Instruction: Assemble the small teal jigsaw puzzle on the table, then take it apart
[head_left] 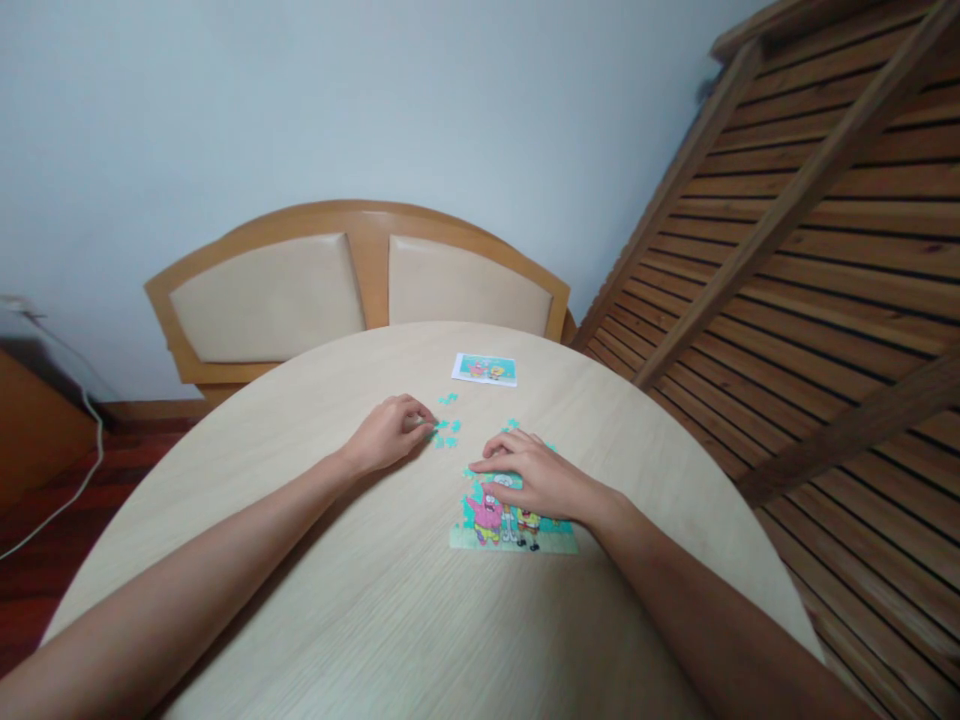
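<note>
A partly assembled jigsaw puzzle (487, 518) of cartoon figures on teal lies on the table in front of me. My right hand (536, 475) rests over its upper part, palm down, thumb and fingers apart, covering some of the picture. To the left, my left hand (390, 432) has its thumb and fingertips drawn together at a teal puzzle piece at the edge of a small group of loose pieces (450, 441). Fingers partly hide that piece. Another loose bit (448, 399) lies just beyond the group.
A reference picture card (486, 369) lies toward the far side of the round wooden table (337, 600). Behind the table stands a padded wooden headboard (375, 270) against the wall. A slatted wooden frame (787, 250) leans at the right. A white cable (97, 440) hangs at left.
</note>
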